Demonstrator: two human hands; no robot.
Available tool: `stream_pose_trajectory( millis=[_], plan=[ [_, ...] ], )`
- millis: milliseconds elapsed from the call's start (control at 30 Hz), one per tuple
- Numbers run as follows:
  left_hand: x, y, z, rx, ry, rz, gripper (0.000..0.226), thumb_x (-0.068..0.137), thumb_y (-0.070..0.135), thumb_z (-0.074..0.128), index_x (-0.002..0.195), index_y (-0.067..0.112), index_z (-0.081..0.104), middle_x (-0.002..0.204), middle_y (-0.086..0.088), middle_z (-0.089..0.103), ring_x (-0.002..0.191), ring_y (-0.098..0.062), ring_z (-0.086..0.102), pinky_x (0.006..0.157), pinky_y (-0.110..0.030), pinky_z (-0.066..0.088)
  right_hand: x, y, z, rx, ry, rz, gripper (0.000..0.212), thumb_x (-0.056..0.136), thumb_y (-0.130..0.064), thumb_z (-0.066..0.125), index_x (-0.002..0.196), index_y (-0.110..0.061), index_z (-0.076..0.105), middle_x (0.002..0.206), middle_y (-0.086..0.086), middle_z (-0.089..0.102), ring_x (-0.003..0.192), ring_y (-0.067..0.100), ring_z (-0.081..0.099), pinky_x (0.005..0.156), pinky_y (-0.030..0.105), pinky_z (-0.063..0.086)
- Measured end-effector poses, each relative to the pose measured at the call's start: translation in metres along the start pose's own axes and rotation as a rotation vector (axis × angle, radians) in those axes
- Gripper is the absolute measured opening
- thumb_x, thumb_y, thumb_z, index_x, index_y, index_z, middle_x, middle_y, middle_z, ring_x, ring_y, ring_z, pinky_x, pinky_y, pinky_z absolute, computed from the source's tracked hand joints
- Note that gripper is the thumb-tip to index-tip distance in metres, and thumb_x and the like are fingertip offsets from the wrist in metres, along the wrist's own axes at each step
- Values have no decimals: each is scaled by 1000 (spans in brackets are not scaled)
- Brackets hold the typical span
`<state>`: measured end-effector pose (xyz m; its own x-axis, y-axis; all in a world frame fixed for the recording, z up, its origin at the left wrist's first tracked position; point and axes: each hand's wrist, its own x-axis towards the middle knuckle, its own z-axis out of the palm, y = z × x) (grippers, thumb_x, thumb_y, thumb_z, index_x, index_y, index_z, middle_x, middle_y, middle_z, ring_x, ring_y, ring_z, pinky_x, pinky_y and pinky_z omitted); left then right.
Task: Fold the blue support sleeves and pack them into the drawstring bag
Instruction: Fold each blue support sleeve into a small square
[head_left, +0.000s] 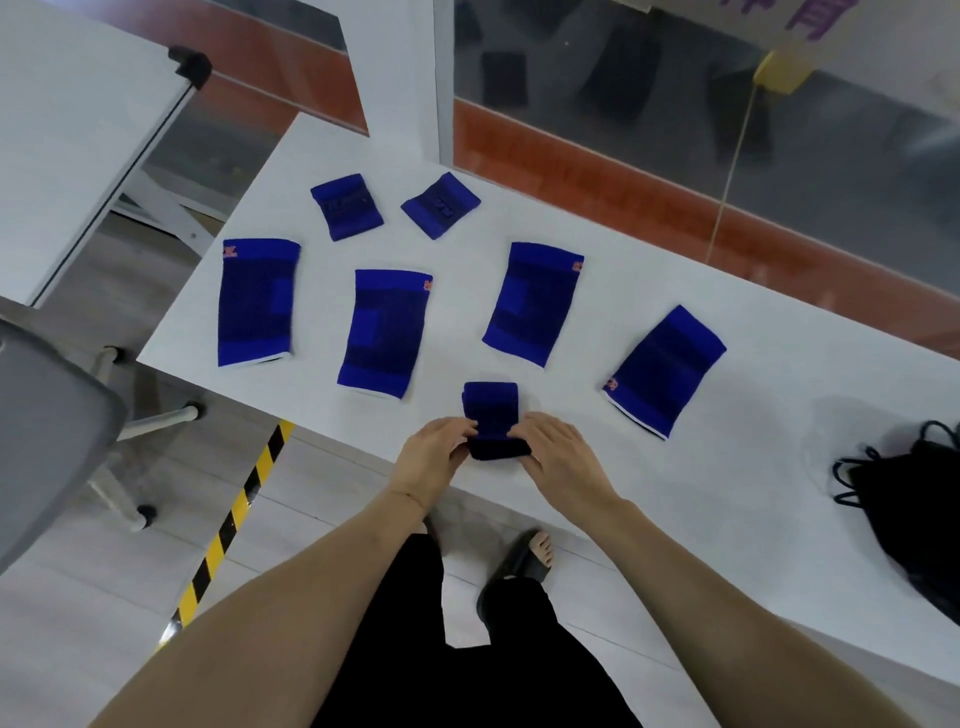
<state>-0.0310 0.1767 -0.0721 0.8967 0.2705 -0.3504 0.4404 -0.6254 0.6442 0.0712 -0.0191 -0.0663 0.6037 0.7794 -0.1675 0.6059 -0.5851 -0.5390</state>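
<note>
Lengthwise away: small sleeve (493, 415), two-handed.

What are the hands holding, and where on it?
Both hands, left and right, grip one small blue sleeve at its near end, one on each side, on the table.

Both hands grip a small dark-blue knitted support sleeve (493, 421) at the white table's (675, 493) near edge — left hand (434, 452) at its 9 o'clock, right hand (558, 457) at 3 o'clock. Four long blue sleeves and two small ones lie flat toward 12 o'clock; a black drawstring bag (904, 509) sits well apart at 3 o'clock.
</note>
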Motion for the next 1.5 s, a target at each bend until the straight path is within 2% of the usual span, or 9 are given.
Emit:
stream_pose_trajectory(
  millis=[100,400,600,700,800,967,1067,1167,1500],
  plan=[
    [-5,-1,3,-57,-7,-75,28,98,11,63,126,15,66,126,-5,66,116,-20,61,97,-18,37,1,-4,5,88,-36,54,31,101,-12,62,132,-15,62,134,5,65,126,23,60,110,39,46],
    [16,18,2,-340,107,-329,18,99,21,64,116,17,65,107,2,71,99,-17,66,88,-31,53,38,-8,3,335,68,310,26,102,-20,64,127,-17,61,125,-3,59,101,13,63,93,33,56],
    [30,20,8,-296,174,-430,50,91,24,74,131,24,44,115,0,65,94,-17,66,78,-30,57,59,-7,4,352,57,439,29,100,-19,66,127,-25,56,121,-2,61,100,14,64,91,35,59],
    [29,21,6,-105,210,-317,55,91,24,75,133,23,41,128,-4,52,104,-19,59,82,-31,56,60,-8,5,356,63,443,27,101,-17,65,125,-25,57,121,0,62,100,14,64,91,36,59],
    [19,19,3,214,233,-62,52,91,17,73,134,17,45,134,-11,46,117,-26,51,93,-35,52,58,-8,7,308,72,426,25,101,-19,65,124,-24,59,122,-2,61,98,13,63,91,35,58],
    [2,-6,2,568,60,210,75,87,12,74,153,11,38,156,-15,36,141,-34,40,114,-47,39,46,-10,8,93,133,269,33,101,-17,64,133,-17,57,133,2,57,114,22,59,95,36,55],
    [-1,-16,-2,694,-59,218,78,96,15,58,162,13,16,170,-12,1,155,-35,12,123,-55,21,42,-7,11,-176,102,198,38,101,-23,63,138,-20,58,137,-2,60,117,23,58,93,38,52],
    [2,-14,-1,766,-133,169,77,101,18,44,163,15,-3,168,-8,-24,156,-34,-8,125,-57,8,43,-4,17,-326,58,185,42,102,-32,60,143,-21,56,137,-5,62,115,24,59,88,38,49],
    [11,1,-6,783,-237,130,74,104,17,34,160,13,-13,167,-10,-28,156,-36,-12,126,-55,-1,47,-15,26,-321,29,317,44,104,-30,55,148,-23,49,142,-7,57,113,24,57,87,38,47]
  ],
)
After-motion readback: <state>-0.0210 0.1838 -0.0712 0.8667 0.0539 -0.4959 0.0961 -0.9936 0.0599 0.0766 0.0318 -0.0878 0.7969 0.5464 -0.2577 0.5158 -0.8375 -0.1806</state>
